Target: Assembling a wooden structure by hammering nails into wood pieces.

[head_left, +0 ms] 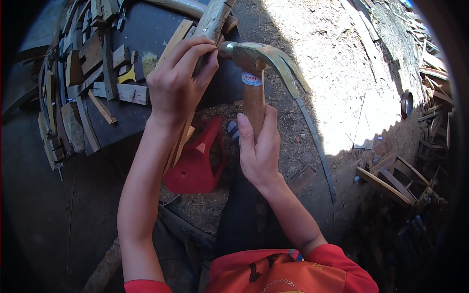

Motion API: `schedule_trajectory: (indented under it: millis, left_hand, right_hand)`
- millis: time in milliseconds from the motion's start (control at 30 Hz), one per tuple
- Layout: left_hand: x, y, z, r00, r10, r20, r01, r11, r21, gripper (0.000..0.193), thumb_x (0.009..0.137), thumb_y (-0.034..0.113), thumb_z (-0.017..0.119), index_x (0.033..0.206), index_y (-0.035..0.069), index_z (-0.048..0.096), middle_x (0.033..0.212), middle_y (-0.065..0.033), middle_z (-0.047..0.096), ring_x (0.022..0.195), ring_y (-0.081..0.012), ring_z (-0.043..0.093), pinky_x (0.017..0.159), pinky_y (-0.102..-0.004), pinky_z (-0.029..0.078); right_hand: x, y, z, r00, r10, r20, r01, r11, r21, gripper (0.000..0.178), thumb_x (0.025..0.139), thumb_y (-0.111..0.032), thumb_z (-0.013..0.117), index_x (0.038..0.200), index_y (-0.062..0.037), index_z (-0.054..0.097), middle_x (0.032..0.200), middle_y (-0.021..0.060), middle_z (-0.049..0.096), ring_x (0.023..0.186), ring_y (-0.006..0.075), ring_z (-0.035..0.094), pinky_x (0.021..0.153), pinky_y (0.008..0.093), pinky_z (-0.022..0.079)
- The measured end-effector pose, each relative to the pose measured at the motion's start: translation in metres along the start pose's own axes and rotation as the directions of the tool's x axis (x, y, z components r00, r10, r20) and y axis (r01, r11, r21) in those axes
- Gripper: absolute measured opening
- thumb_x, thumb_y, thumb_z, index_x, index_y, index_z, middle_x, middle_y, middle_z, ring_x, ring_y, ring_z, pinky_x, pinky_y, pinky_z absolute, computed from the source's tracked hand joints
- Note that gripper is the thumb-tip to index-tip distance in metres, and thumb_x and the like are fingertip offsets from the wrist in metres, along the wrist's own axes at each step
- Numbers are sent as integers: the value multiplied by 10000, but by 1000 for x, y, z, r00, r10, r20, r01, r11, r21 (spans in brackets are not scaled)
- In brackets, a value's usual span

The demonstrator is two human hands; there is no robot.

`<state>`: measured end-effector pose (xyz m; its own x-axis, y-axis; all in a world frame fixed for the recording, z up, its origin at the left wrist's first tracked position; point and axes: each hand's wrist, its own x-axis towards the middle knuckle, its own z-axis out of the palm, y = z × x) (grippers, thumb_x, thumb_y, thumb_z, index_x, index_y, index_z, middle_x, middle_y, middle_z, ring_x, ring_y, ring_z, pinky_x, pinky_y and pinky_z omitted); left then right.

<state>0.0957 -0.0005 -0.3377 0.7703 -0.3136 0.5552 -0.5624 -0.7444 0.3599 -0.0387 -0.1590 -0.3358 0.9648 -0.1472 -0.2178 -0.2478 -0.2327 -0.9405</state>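
My right hand [259, 146] is wrapped round the wooden handle of a claw hammer [252, 93]. The hammer's round striking face points left, right at the fingertips of my left hand [178, 80]. Those fingers are pinched together; what they hold, if anything, is too small to make out. Under and behind the left hand runs a weathered wooden post [215, 22]. A lighter strip of wood [177, 39] lies beside it, and more wood shows below the left wrist.
A dark worktop [141, 29] on the left carries many wood offcuts [134, 94] and a yellow piece [128, 74]. A red plastic seat [195, 171] stands below my left wrist. Sawdust covers the ground; scrap wood [386, 183] lies at right.
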Motion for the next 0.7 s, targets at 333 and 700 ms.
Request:
schedule_trajectory:
  millis: [333, 700]
  left_hand:
    - [4, 2, -2, 1000, -28, 11, 28, 999, -25, 115, 871, 97, 794, 955, 79, 720, 1099, -19, 703, 936, -238, 725, 778, -361, 581]
    - [1, 3, -2, 987, -156, 27, 158, 985, -65, 182, 884, 91, 787, 1041, 65, 698, 1231, -85, 691, 1073, -319, 714, 876, -413, 576]
  right_hand:
    - [-8, 14, -13, 991, 131, -26, -129, 990, 47, 381, 1096, -294, 584, 1302, 13, 493, 958, 174, 643, 840, 278, 681, 763, 407, 528]
    - [-5, 12, -2, 992, 124, -25, -122, 991, 56, 382, 1095, -301, 587, 1293, 14, 499, 919, 151, 648, 836, 243, 682, 759, 392, 529]
